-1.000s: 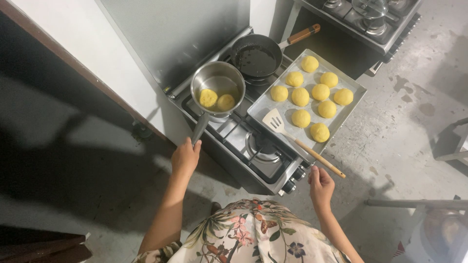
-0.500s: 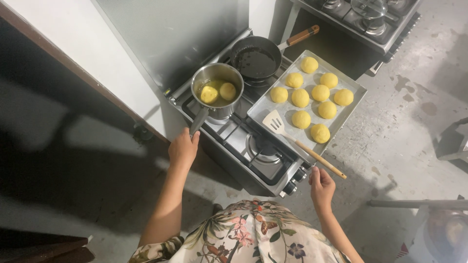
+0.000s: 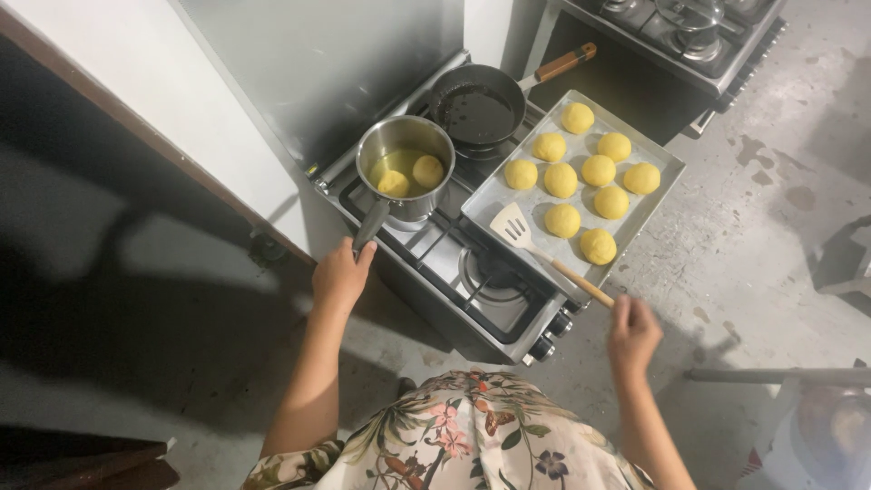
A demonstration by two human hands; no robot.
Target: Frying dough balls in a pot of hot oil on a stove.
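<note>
Hands are working at the stove: left hand [image 3: 340,275] is closing on the saucepan [image 3: 405,168] handle and should be holding it level, while right hand [image 3: 632,332] fingers are pinching the slotted spatula [image 3: 544,257] handle end over the tray [image 3: 667,170].

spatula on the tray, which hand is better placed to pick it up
The right hand. It is at the wooden handle end of the spatula, which lies on the tray pointing toward it. The left hand is across the stove, at the handle of the saucepan.
</note>
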